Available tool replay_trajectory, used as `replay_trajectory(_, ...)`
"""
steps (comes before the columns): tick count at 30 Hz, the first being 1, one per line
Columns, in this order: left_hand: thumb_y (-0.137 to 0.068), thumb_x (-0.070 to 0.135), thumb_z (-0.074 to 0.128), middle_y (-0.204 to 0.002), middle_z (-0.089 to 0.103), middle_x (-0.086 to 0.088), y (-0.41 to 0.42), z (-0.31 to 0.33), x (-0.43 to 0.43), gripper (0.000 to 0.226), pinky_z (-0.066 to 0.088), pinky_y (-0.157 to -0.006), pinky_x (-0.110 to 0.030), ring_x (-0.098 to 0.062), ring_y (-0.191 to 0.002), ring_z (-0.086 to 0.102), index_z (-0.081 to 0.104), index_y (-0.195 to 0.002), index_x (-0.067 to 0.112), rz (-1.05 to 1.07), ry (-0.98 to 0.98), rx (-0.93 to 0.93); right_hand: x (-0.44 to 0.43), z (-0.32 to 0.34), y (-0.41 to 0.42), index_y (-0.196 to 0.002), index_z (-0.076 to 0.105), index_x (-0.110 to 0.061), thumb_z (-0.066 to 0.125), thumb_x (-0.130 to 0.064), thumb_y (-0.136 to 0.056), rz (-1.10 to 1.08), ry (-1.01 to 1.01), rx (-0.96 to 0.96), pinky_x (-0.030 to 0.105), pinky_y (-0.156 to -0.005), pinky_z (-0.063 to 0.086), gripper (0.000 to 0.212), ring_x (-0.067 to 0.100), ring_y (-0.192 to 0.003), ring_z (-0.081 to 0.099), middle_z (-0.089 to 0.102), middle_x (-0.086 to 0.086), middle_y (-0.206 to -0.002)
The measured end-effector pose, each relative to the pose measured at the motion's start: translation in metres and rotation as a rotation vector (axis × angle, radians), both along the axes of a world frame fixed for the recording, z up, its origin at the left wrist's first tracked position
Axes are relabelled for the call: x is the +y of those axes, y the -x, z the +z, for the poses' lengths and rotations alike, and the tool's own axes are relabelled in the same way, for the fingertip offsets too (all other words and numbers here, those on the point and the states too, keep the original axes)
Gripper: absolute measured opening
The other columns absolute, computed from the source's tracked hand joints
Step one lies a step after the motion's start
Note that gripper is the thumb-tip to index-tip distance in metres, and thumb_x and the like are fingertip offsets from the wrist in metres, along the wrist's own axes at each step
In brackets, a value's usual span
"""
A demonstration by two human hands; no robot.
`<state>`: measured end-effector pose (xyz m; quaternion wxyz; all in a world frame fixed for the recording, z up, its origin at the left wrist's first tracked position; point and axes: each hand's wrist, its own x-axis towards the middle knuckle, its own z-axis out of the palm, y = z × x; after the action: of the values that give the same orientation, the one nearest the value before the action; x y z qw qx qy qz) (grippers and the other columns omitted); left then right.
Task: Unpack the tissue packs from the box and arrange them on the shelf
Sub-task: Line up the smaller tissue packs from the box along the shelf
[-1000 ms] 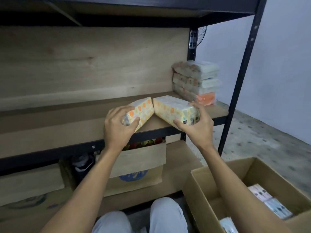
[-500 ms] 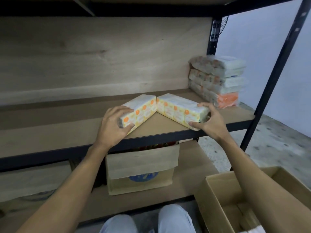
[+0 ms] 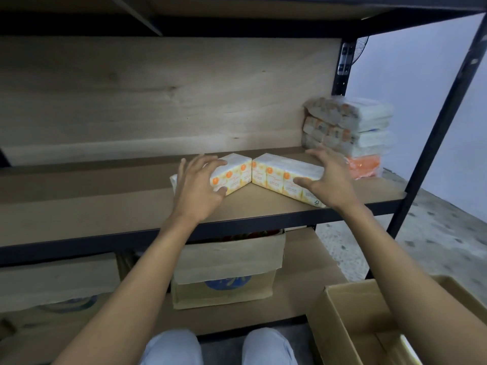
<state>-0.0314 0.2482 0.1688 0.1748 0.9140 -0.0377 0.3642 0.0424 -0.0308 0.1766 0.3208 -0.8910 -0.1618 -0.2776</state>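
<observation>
On shelf [image 3: 105, 206], left tissue pack [image 3: 237, 172], right tissue pack [image 3: 282, 172], corners seemingly touching

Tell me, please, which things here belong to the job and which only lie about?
Job: left tissue pack, right tissue pack, both on the shelf; stacked packs at its right end; open box at lower right.
Lying about: blue-printed carton below the shelf; another carton left of it; fan behind the frame.
</observation>
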Motion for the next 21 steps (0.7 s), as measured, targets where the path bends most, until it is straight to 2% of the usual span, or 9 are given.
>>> replay_trajectory(3,-0.076,0.029,0.073,-0.135,0.054,0.004,-0.006,0.009,-0.018,0.053,0.015,-0.118,-0.042,-0.017,-0.129,0.042,0.058,-0.127,0.028,-0.027,0.052,-0.017,0.025,0.008,-0.002,-0.129,0.053,-0.027,0.078,-0.043,-0.071,0.067,0.051,-0.067,0.044,-0.114,0.027,0.065,0.024,-0.137,0.035,0.045,0.005,-0.145)
replay_trajectory(5,-0.08,0.035,0.069,-0.138,0.052,0.005,-0.015,0.009,-0.022,0.054,0.015,-0.117,-0.044,-0.017,-0.132,0.039,0.054,-0.132,0.028,0.0,0.072,0.037,0.04,0.008,-0.007,-0.129,0.053,-0.027,0.075,-0.044,-0.072,0.078,0.098,-0.079,0.046,-0.112,0.029,0.063,0.023,-0.135,0.038,0.049,0.004,-0.141)
replay_trajectory(7,-0.085,0.042,0.063,-0.145,0.046,0.002,-0.026,0.005,-0.021,0.058,0.013,-0.117,-0.048,-0.019,-0.139,0.032,0.047,-0.138,0.029,0.066,0.043,0.129,0.052,0.004,-0.015,-0.13,0.052,-0.029,0.072,-0.047,-0.074,0.027,0.178,-0.059,0.048,-0.111,0.029,0.062,0.023,-0.134,0.037,0.05,0.002,-0.14)
replay_trajectory(11,-0.091,0.055,0.048,-0.157,0.026,-0.002,-0.044,-0.005,-0.017,0.065,0.004,-0.118,-0.051,-0.022,-0.148,0.012,0.029,-0.148,0.03,0.237,-0.093,0.303,0.063,-0.007,-0.026,-0.139,0.04,-0.03,0.062,-0.054,-0.08,-0.142,0.394,0.087,0.055,-0.112,0.02,0.067,0.027,-0.141,0.025,0.037,0.003,-0.15)
replay_trajectory(13,-0.09,0.057,0.046,-0.157,0.025,-0.003,-0.052,-0.009,-0.014,0.066,0.01,-0.117,-0.051,-0.024,-0.147,0.015,0.027,-0.148,0.03,0.284,-0.128,0.322,0.064,-0.011,-0.03,-0.141,0.035,-0.03,0.057,-0.059,-0.082,-0.215,0.494,0.095,0.055,-0.11,0.022,0.07,0.028,-0.139,0.028,0.036,0.003,-0.15)
replay_trajectory(16,-0.089,0.057,0.048,-0.153,0.033,0.0,-0.06,-0.014,-0.008,0.065,0.02,-0.114,-0.048,-0.023,-0.14,0.03,0.03,-0.146,0.033,0.323,-0.21,0.288,0.064,-0.016,-0.038,-0.141,0.033,-0.031,0.055,-0.061,-0.082,-0.267,0.577,0.061,0.053,-0.106,0.025,0.071,0.027,-0.133,0.036,0.041,0.002,-0.146)
replay_trajectory(21,-0.091,0.047,0.055,-0.149,0.04,0.006,-0.069,-0.017,0.009,0.057,0.022,-0.111,-0.043,-0.019,-0.137,0.036,0.036,-0.144,0.038,0.291,-0.286,0.22,0.048,-0.018,-0.055,-0.14,0.037,-0.034,0.061,-0.055,-0.082,-0.202,0.595,-0.009,0.047,-0.105,0.026,0.066,0.022,-0.132,0.038,0.044,-0.003,-0.145)
